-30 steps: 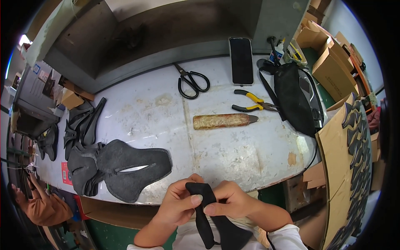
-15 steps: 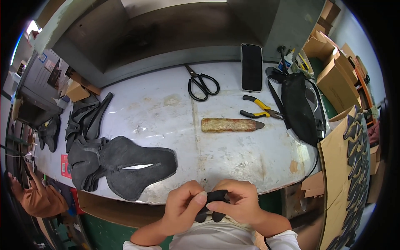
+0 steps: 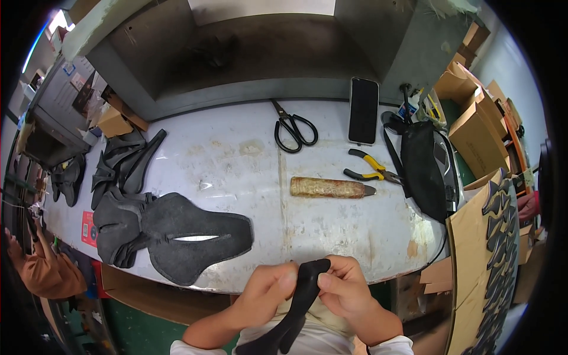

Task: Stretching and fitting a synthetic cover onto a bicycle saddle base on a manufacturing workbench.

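The black piece [image 3: 305,296], bunched a moment ago, now trails lengthwise below the desk's [image 3: 337,228] near edge — left hand [image 3: 269,294] and right hand [image 3: 346,290] each in a pinching grip near its top — seemingly easier to work.

A white top [image 3: 322,343] is worn, its 2 short sleeves [image 3: 393,346] leaving the forearms [image 3: 380,324] bare. Pale beige cloth [image 3: 324,313] shows between the forearms. The left hand [image 3: 265,296] and right hand [image 3: 348,289] are bare.

The near strip [image 3: 306,289] is black, the left pieces [image 3: 177,214] dark grey, the pliers [image 3: 372,163] yellow-and-black, the table [image 3: 331,231] pale, brown-stained.
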### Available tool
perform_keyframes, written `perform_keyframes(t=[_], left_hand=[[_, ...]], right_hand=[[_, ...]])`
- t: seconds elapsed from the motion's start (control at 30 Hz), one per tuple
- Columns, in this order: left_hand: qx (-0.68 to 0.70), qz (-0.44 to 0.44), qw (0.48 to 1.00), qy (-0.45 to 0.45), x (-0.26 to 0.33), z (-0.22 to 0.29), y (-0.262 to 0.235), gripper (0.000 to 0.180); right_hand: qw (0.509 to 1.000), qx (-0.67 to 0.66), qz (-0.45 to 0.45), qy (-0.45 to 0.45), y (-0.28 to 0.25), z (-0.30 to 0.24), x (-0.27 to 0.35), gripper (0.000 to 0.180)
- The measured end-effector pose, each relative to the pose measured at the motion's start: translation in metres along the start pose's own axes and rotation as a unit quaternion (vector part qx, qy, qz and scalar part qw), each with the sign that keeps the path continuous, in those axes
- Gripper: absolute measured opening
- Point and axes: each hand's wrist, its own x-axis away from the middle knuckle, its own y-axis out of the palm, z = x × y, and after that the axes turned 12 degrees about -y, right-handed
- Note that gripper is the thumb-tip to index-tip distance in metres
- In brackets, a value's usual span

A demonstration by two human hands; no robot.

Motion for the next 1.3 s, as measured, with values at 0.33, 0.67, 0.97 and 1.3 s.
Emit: perform_keyframes(t=[0.33,0.67,0.97,1.3], left_hand=[[-0.105,-0.004,0.986,0.127,-0.006,-0.008,0.004,0.031],[-0.205,0.014,0.975,0.082,0.012,0.012,0.001,0.027],[-0.138,0.102,0.974,0.15,0.009,0.016,0.013,0.037],[0.122,0.024,0.99,0.068,0.003,-0.002,0.008,0.016]], right_hand=[[0.997,-0.008,0.072,0.019,0.008,-0.003,-0.005,0.014],[0.763,0.497,0.049,-0.41,0.027,0.01,0.0,0.03],[0.838,0.516,-0.149,-0.101,0.028,-0.007,0.015,0.047],[0.841,0.511,-0.135,-0.114,0.034,-0.011,0.017,0.039]])
